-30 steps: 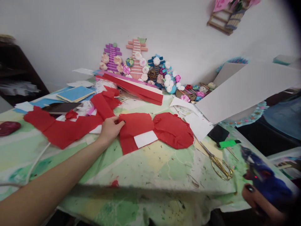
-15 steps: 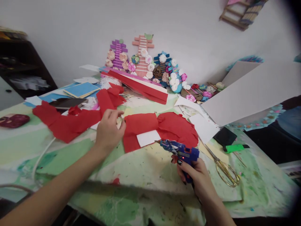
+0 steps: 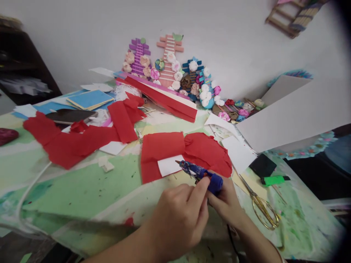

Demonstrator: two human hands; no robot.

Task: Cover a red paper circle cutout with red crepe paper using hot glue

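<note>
My right hand (image 3: pixel 226 202) grips a blue glue gun (image 3: pixel 201 174) whose nozzle points left toward a small white paper piece (image 3: pixel 169 165) lying on red crepe paper (image 3: pixel 161 151). My left hand (image 3: pixel 179 217) is closed right beside the gun, its fingers pinched at the gun's back end; what they hold, if anything, is hidden. A rounder red crepe piece (image 3: pixel 210 151) lies just behind the gun.
Gold scissors (image 3: pixel 260 204) and a green marker (image 3: pixel 272 180) lie to the right. More red crepe strips (image 3: pixel 71 142), a phone (image 3: pixel 70 116), blue sheets (image 3: pixel 89 99) and paper-flower crafts (image 3: pixel 175 75) fill the back. A large white card (image 3: pixel 296 113) leans at right. A white cord (image 3: pixel 30 186) runs at left.
My left hand left the red paper at the table's middle and came back to the glue gun. The gun and my right hand stayed about in place.
</note>
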